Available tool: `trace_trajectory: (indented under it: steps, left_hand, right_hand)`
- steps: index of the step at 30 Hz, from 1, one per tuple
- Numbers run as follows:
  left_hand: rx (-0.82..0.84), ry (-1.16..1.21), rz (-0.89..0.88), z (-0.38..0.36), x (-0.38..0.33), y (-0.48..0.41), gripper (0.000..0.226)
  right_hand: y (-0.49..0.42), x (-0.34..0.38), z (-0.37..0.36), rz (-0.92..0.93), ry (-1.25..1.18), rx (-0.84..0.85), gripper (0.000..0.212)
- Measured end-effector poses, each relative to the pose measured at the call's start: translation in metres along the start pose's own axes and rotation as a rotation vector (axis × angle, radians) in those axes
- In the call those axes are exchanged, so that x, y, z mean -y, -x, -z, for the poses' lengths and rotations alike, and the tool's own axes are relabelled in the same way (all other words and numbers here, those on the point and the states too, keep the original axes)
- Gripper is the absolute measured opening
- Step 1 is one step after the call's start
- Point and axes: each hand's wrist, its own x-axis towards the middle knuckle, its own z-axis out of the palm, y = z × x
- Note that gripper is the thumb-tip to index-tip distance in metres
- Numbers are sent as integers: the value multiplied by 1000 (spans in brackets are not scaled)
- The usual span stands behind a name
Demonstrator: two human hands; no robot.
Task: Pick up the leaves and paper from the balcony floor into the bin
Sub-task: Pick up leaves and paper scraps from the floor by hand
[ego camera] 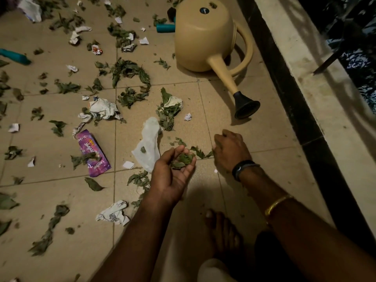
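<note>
right hand [230, 151] lies palm down on the beige tiled balcony floor [254, 135], fingers curled under at the right end of a thin sprig of dark green leaves [200, 152]. its fingertips are hidden, so i cannot tell whether they have pinched the sprig yet. the sprig's long axis runs left to right along the tile joint, from the right hand's fingers toward the left hand [171, 180]. that hand waits just beside it, palm up and half cupped, fingers curled loosely round a small clump of green leaves [182, 159]. the right hand is nearer the sprig, so the coming move looks like a short sweep leftward into the cupped palm. a limp white sheet of soft paper [149, 143] lies just left of the left hand, with a purple foil wrapper [93, 153] farther left. more leaves and crumpled scraps are scattered well beyond. no bin is in view.
</note>
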Motion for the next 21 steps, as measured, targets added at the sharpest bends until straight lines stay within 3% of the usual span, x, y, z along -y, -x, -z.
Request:
trace_trajectory:
  steps: [6, 9, 12, 15, 17, 19, 21]
  left_hand:
    - [-4, -46, 9, 5, 3, -2, 25]
    - [-19, -68, 6, 7, 5, -1, 26]
    - [-32, -94, 3, 10, 9, -3, 27]
    - [-42, -122, 27, 11, 15, -6, 32]
    - [3, -128, 66, 9, 20, -3, 44]
    - [34, -125, 116, 8, 23, 0, 52]
    - [29, -153, 129, 9, 23, 2, 39]
  right_hand:
    - [23, 15, -21, 183, 102, -79, 17]
    - [20, 9, -24, 156, 92, -129, 21]
    - [27, 16, -5, -43, -375, -204, 16]
    - [52, 43, 15, -13, -795, -217, 12]
    - [67, 61, 12, 54, -770, -193, 13]
    - [74, 72, 1, 68, -580, -204, 13]
    - [78, 78, -4, 64, -462, -214, 13]
